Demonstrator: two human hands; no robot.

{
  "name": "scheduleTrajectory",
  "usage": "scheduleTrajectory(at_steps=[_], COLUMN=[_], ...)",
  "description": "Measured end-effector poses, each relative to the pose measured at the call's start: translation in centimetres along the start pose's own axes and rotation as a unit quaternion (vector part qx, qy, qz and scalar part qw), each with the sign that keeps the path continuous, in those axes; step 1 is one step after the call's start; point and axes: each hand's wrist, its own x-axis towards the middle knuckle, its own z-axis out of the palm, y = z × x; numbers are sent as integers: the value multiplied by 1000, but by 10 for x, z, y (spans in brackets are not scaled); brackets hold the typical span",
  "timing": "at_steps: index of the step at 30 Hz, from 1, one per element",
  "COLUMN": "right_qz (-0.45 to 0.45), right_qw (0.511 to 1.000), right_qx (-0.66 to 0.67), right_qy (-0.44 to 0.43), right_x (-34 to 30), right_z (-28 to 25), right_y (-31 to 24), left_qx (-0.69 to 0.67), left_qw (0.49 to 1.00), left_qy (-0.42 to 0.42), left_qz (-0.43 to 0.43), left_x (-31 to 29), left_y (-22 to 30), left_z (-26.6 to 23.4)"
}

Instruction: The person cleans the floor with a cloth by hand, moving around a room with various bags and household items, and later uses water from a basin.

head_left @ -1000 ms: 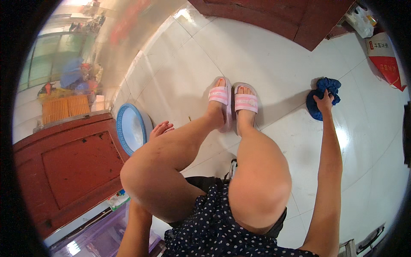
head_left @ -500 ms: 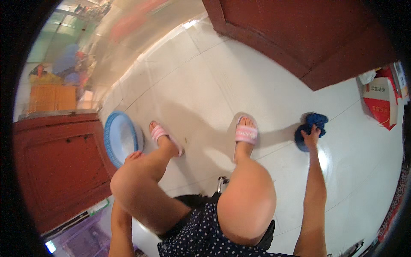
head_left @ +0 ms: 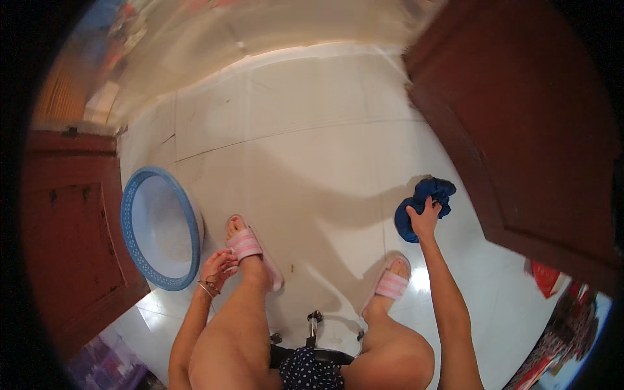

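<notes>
My right hand (head_left: pixel 425 221) grips a bunched dark blue cloth (head_left: pixel 405 222), pressed against the pale tiled floor (head_left: pixel 292 169) ahead of my right foot. My left hand (head_left: pixel 221 265) is beside the left pink-and-white striped slipper (head_left: pixel 246 243); its fingers are loosely bent and apart, with nothing seen in them. Close to that hand, on its left, stands a basin (head_left: pixel 162 227) with a blue patterned rim and a whitish inside. I cannot make out what the basin holds. The other striped slipper (head_left: pixel 392 285) is on my right foot, nearer to me than the cloth.
A dark red wooden door (head_left: pixel 513 130) slants in at the right. Beyond the basin, at the left, is a red-brown wooden panel (head_left: pixel 71 227). A caster wheel (head_left: pixel 315 317) of my seat shows between my legs. A red package (head_left: pixel 545 278) lies by the door's lower edge.
My view has shifted. My left hand has come out from behind my left knee to beside the left slipper. My right hand and the blue cloth are now farther forward than my right foot.
</notes>
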Motion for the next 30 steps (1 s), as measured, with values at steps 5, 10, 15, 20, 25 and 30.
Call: scheduleTrajectory(at_steps=[5, 10, 15, 20, 25, 30], right_qz=[-33, -138, -229, -317, -475, -574], right_qw=[998, 987, 965, 933, 860, 785], right_qx=[-15, -59, -66, -76, -74, -84], right_qy=[-43, -61, -111, -152, -172, -215], right_x=[35, 94, 150, 153, 118, 49], right_z=[13, 32, 71, 122, 180, 185], right_y=[-79, -133, -238, -381, -471, -486], left_qx=[-173, -256, -311, -504, -559, -523], left_qw=[984, 959, 929, 817, 786, 803], left_qy=[25, 99, 185, 282, 252, 267], left_qz=[-22, -68, -73, -6, 74, 100], left_x=[-16, -39, -52, -47, -51, -73], left_y=[-29, -52, -63, -73, -30, -20], left_z=[0, 2, 7, -26, -16, -13])
